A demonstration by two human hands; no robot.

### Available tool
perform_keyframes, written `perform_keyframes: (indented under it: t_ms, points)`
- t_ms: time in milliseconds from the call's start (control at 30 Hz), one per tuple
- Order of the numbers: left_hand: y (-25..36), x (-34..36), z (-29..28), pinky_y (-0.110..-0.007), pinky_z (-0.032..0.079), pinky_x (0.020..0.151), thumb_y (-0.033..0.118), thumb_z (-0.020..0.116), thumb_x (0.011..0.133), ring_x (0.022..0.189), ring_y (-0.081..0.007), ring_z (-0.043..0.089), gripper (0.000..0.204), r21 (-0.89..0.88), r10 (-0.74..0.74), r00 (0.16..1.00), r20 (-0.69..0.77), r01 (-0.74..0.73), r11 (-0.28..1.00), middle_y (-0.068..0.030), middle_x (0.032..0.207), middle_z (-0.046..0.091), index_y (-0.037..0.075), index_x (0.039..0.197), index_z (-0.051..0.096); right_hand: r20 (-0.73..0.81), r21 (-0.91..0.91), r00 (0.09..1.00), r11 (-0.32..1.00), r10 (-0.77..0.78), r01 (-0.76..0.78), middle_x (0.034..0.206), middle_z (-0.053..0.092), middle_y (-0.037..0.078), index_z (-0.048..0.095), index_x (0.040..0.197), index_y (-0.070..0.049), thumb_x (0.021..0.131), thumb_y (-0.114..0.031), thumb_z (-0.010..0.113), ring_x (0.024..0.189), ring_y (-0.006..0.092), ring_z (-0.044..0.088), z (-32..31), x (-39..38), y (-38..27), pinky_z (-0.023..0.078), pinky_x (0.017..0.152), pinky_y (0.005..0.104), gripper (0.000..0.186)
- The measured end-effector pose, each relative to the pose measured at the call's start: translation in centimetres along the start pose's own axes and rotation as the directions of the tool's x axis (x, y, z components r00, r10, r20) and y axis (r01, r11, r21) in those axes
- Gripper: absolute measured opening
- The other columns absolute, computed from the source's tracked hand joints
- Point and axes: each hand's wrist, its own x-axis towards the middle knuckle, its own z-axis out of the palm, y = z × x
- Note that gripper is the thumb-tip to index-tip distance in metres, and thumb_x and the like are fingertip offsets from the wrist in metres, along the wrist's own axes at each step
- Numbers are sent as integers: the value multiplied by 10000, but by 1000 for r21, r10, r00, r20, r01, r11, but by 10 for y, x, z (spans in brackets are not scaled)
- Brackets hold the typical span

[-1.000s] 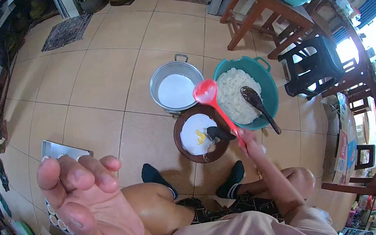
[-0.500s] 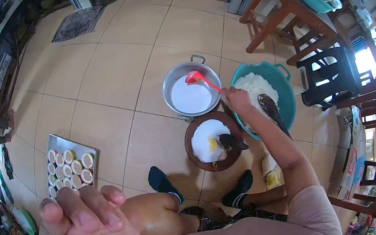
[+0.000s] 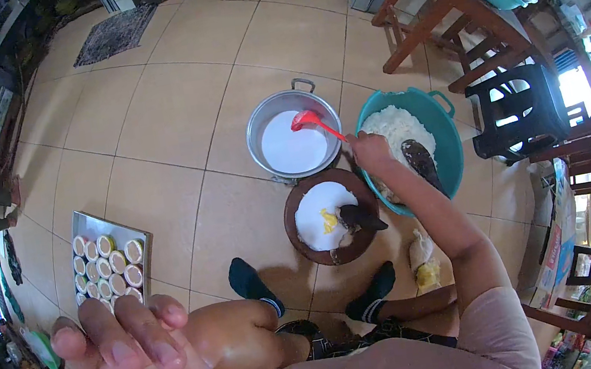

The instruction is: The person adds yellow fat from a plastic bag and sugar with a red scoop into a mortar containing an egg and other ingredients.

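My right hand (image 3: 369, 150) is closed around the handle of a red ladle (image 3: 307, 119). The ladle's bowl is over the white liquid inside a two-handled metal pot (image 3: 255, 131). Just below that forearm lies a teal basin (image 3: 451, 153) with a white, crumbly mass and a dark paddle-like tool (image 3: 419, 158). Nearer to me, a brown round mortar-like dish (image 3: 300, 248) holds white content with a yellow patch, and a dark pestle-like tool (image 3: 363, 218) rests in it. My left hand (image 3: 146, 359) is raised at lower left, palm up, fingers loosely bent and apart, holding nothing.
A metal tray (image 3: 141, 236) with several small round containers stands on the tiled floor at left. Beside my right foot lies a plastic bag (image 3: 426, 272). A black stool (image 3: 514, 113) and a wooden table (image 3: 448, 5) stand at right; a grey mat (image 3: 114, 34) lies far left.
The ladle has shifted slightly toward me and to the right within the pot. My left hand stays raised in nearly the same pose. The whole view has shifted a little.
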Motion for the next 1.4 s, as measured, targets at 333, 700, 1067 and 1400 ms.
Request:
perform_keyframes:
  t_ms: [333,700,1067,1400]
  points:
    - [0,1,-3,-314,341,760,182,510,852,765,-115,372,431,27,24,1000,-20,-23,999,-15,911,381,21,1220,354,171,-14,985,1000,20,-18,738,611,126,559,897,-69,727,-164,524,696,289,622,-22,1,-8,499,591,404,198]
    - [4,0,-10,-319,345,755,176,498,857,769,-121,375,446,6,13,1000,2,-14,1000,-19,928,382,11,1240,340,314,34,949,999,4,-15,779,630,152,637,814,-43,696,-182,532,741,292,626,-52,6,-25,496,643,410,211]
    - [6,-1,-14,-327,355,761,167,507,852,763,-118,381,434,-15,36,999,-18,-37,999,-24,921,387,10,1226,351,367,210,929,970,39,-124,850,616,182,638,814,-30,717,-197,510,820,321,602,-37,16,-35,478,731,422,232]
    - [8,-1,-15,-332,347,770,140,502,849,755,-124,378,420,-14,33,999,-39,-34,999,-28,911,386,11,1219,350,323,416,946,900,-11,-132,848,606,220,626,799,20,711,-211,525,825,348,594,-3,45,-52,468,765,407,267]
